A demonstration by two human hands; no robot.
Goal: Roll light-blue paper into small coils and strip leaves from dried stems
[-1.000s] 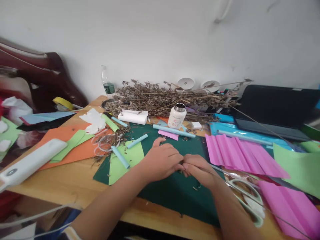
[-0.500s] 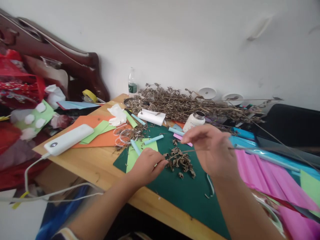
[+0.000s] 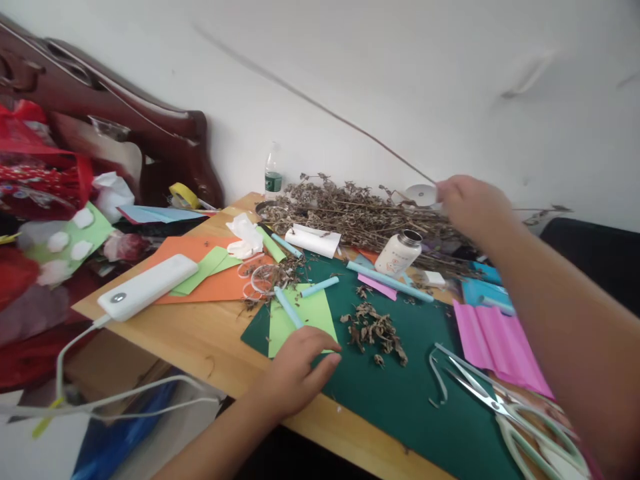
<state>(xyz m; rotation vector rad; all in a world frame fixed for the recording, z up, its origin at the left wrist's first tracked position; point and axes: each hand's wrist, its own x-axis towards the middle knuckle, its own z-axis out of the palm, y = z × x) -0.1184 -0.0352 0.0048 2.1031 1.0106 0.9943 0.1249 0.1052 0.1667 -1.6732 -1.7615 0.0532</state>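
Note:
A long, thin bare stem [image 3: 345,122] slants up and leftward in front of the wall, its lower end in my right hand [image 3: 475,203], which is closed on it. My left hand [image 3: 305,370] rests low over the near edge of the green cutting mat [image 3: 370,400], thumb and fingers apart, holding nothing. Just right of its fingertips lies a small heap of dry, crumpled brown leaves [image 3: 377,330]. Beyond the mat spreads a big pile of dried plant stalks [image 3: 350,207]. Under my right forearm lie scissors [image 3: 495,403] with pale green handles, blades apart.
A white bottle [image 3: 399,253] stands open at the mat's back. Pale blue paper tubes [image 3: 320,287], green paper [image 3: 310,313] and pink crepe paper [image 3: 500,347] lie around. A white power bank [image 3: 147,287] with a cable sits at left. A plastic bottle [image 3: 273,173] stands by the wall.
My right hand has moved up and away with the stem, which has swung to point up left. The stem has left my left hand, whose fingers have opened. The scissors have come into view.

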